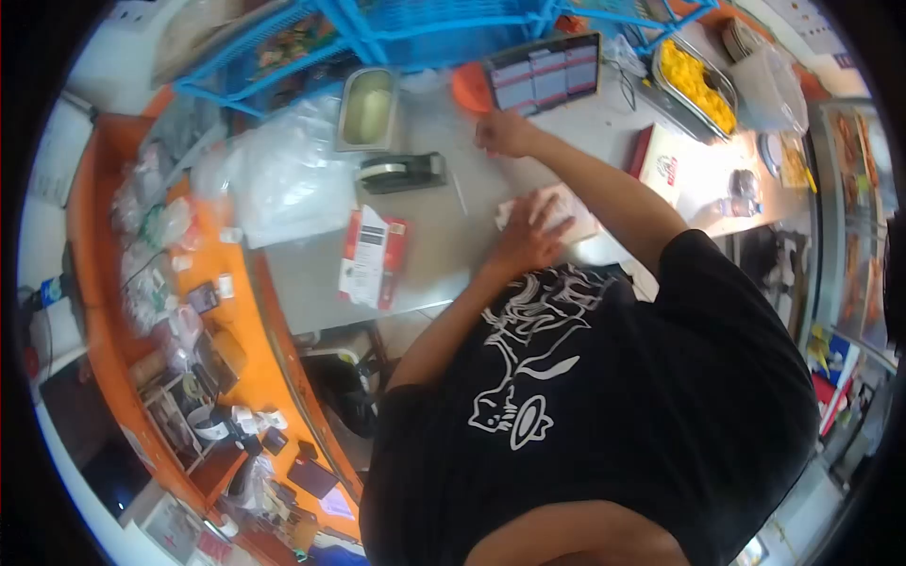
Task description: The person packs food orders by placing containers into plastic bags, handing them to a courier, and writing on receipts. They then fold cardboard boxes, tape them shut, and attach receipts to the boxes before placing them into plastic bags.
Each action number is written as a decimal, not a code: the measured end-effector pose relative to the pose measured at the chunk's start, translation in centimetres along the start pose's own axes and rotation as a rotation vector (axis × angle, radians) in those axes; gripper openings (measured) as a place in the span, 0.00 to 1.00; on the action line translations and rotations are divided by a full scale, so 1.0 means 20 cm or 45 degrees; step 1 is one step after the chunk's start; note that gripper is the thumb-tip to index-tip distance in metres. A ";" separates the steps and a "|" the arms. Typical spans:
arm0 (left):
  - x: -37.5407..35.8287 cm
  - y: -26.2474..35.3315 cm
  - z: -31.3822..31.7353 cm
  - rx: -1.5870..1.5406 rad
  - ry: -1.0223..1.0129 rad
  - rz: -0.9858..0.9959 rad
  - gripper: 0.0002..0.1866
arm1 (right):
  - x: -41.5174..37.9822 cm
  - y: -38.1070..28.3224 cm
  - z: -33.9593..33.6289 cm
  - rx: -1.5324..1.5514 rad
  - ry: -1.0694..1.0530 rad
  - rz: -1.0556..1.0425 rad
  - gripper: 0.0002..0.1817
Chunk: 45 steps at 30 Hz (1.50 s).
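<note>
Left hand [530, 238]: fingers spread, pressed flat on the paper packet [557, 209] near the bench's [444, 236] front edge.
Right hand [502, 132]: holding nothing, fingertips at the tablet [545, 74], rear edge.
Risk: packet may slide off the edge if pressure slips.

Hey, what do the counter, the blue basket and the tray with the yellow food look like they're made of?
The counter looks like brushed stainless steel: grey with a dull sheen. The blue basket seems to be moulded plastic, with a uniform bright colour and a lattice of bars. The tray holding yellow food looks like polished metal, probably steel, judging by its shiny silver rim.
</note>
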<state>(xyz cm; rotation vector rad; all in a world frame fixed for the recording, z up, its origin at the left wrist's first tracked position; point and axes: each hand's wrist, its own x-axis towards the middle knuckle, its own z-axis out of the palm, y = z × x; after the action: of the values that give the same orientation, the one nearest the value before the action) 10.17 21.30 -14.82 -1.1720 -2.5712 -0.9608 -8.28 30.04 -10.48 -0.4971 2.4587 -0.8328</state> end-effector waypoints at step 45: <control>0.10 -0.01 -0.36 0.034 -0.188 -0.465 0.31 | -0.92 0.36 0.10 0.538 1.075 0.389 0.15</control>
<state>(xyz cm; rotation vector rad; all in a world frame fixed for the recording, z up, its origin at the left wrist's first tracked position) 7.86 18.07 -8.53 -0.8067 -2.9747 -0.9304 6.55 43.27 -10.34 0.4773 2.8143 -1.6044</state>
